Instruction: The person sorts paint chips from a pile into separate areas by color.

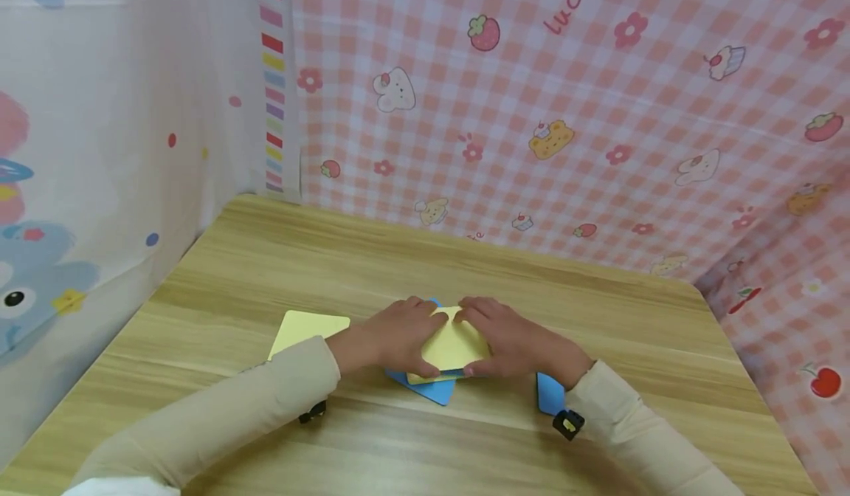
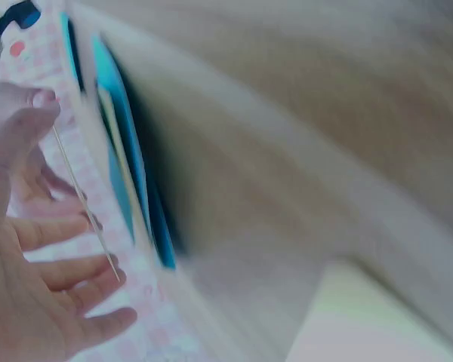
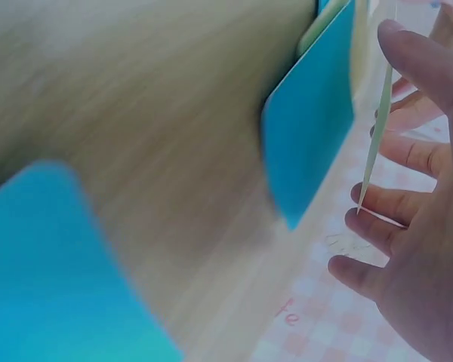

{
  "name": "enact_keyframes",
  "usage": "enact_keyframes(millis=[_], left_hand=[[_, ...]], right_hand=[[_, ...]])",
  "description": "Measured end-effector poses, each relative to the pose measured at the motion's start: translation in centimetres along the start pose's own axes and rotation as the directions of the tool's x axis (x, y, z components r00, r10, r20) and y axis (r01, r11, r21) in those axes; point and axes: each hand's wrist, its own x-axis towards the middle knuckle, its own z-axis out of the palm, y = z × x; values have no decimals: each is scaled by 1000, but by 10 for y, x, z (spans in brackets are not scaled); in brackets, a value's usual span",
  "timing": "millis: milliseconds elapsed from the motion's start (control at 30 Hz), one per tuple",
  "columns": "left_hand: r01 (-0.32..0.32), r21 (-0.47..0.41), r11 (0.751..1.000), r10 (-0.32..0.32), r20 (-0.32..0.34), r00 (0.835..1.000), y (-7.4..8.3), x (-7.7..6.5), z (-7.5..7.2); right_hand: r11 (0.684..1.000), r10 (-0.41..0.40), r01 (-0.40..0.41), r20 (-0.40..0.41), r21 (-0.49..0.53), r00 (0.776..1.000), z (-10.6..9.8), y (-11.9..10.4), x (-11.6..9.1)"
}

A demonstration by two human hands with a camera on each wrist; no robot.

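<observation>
Both hands hold one thin yellow card (image 1: 458,345) between them over the middle of the table. My left hand (image 1: 401,330) pinches its left side and my right hand (image 1: 508,337) its right side, thumbs at the near edge and fingers at the far edge. Seen edge-on in the left wrist view, the held card (image 2: 87,200) stands apart from the pile below. In that pile a blue card (image 1: 438,393) lies turned at an angle, with another yellow card (image 1: 420,381) overlapping it. The right wrist view shows the pile's blue card (image 3: 309,128) from the side.
Another yellow card (image 1: 308,325) lies on the wooden table (image 1: 412,452) to the left, partly behind my left sleeve. By my right wrist lies a separate blue card (image 1: 550,394). Behind the table hangs a pink checked cloth (image 1: 478,112), and a white printed cloth (image 1: 146,112) covers the left side.
</observation>
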Motion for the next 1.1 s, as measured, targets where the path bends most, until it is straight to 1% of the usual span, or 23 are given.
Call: enact_keyframes(millis=[167, 267, 333, 467, 567, 700, 900, 1000, 1100], left_hand=[[-32, -93, 995, 32, -1, 999, -19, -14, -11], [-38, -137, 990, 40, 12, 999, -31, -25, -16], [-47, -163, 985, 51, 18, 999, -39, -35, -20], [-47, -207, 977, 56, 37, 998, -49, -55, -30], [-33, -221, 975, 44, 44, 998, -57, -71, -33], [-20, -226, 974, 29, 35, 999, -69, -91, -33], [1, -221, 975, 4, 25, 1000, -85, -120, -30], [0, -204, 979, 2, 6, 1000, -94, -131, -27], [21, -198, 980, -20, 6, 1000, -102, -139, -25]], right_hand=[[1000, -17, 16, -51, -16, 999, -5, -16, 7], [1000, -12, 10, -67, -23, 998, -8, -29, 16], [999, -11, 7, -78, -54, 997, -6, -36, 23], [991, -41, 27, -110, -128, 993, -1, -52, 39], [985, -69, 45, -137, -166, 988, 3, -65, 51], [981, -86, 58, -147, -187, 985, 10, -79, 67], [974, -77, 49, -121, -221, 990, 22, -98, 93], [972, -69, 43, -103, -230, 992, 29, -105, 108], [969, -53, 33, -77, -244, 996, 36, -111, 122]])
